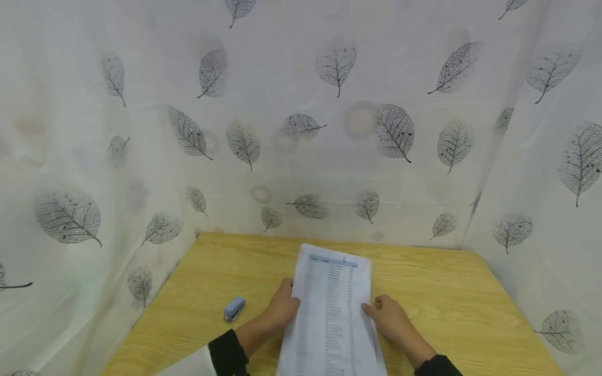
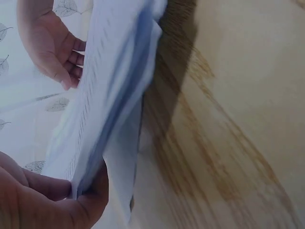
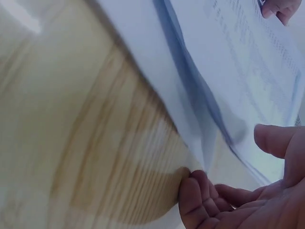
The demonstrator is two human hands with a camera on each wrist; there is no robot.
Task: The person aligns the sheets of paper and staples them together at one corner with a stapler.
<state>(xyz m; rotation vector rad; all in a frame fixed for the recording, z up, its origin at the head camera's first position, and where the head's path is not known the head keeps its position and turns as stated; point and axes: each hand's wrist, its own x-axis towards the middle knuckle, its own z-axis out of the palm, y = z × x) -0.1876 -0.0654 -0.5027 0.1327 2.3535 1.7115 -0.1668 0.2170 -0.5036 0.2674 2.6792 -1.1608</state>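
A small stack of printed paper sheets stands tilted over the table, its top sheet showing columns of text under a blue header row. My left hand pinches the stack's left edge; in the left wrist view its thumb and finger meet on the paper. At the right edge is my right hand. In the right wrist view its thumb stands apart from its loosely bent fingers, with the paper edges between. The sheets fan slightly apart there. The stack's lower end runs out of the head view.
A blue stapler lies on the wooden table, left of my left hand. White curtains with a leaf print hang behind the table and along both sides.
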